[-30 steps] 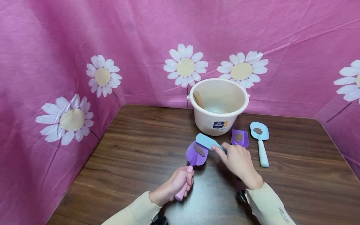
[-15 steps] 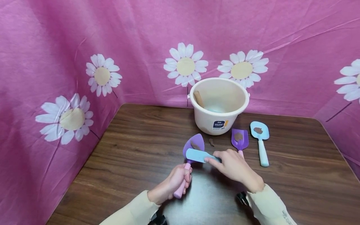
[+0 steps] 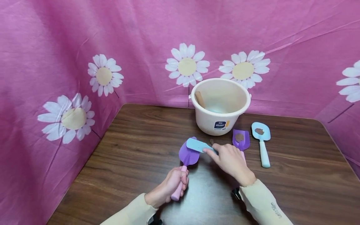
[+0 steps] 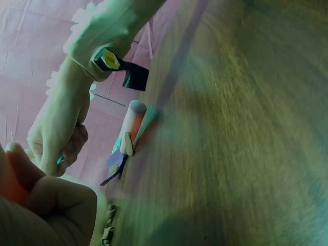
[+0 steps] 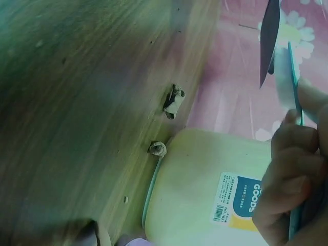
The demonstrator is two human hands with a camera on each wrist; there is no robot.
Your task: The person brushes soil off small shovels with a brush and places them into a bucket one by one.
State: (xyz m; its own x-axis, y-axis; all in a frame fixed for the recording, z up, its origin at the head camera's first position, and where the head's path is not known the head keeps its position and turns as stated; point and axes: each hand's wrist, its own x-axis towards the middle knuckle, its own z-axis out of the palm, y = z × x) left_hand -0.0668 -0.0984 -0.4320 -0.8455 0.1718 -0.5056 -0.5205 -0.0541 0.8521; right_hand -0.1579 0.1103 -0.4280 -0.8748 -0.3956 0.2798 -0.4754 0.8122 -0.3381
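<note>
My left hand [image 3: 175, 182] grips the pink handle of a purple toy shovel [image 3: 187, 156], its blade tilted up above the table. In my right hand [image 3: 229, 159] is a light-blue flat spatula [image 3: 197, 145], pinched near its blade; the blade lies across the upper part of the shovel blade. Whatever is on the shovel there is covered. A small brown clay-like bit [image 3: 212, 141] rests on the table just beyond the right fingers. The right wrist view shows brown lumps [image 5: 174, 102] on the wood and the shovel's dark edge [image 5: 270, 41] close to the spatula.
A cream bucket [image 3: 213, 120] stands at the back with a tan cylindrical thing [image 3: 200, 99] leaning inside. Right of it lie another purple shovel [image 3: 241, 143], partly behind the right hand, and a light-blue shovel [image 3: 261, 140], both with brown patches. A pink flowered cloth [image 3: 146, 47] hangs behind.
The purple shovel has shifted left. The spatula slid down over its blade, then up again. A brown bit has come onto the table, and the brown strip on the shovel no longer shows.
</note>
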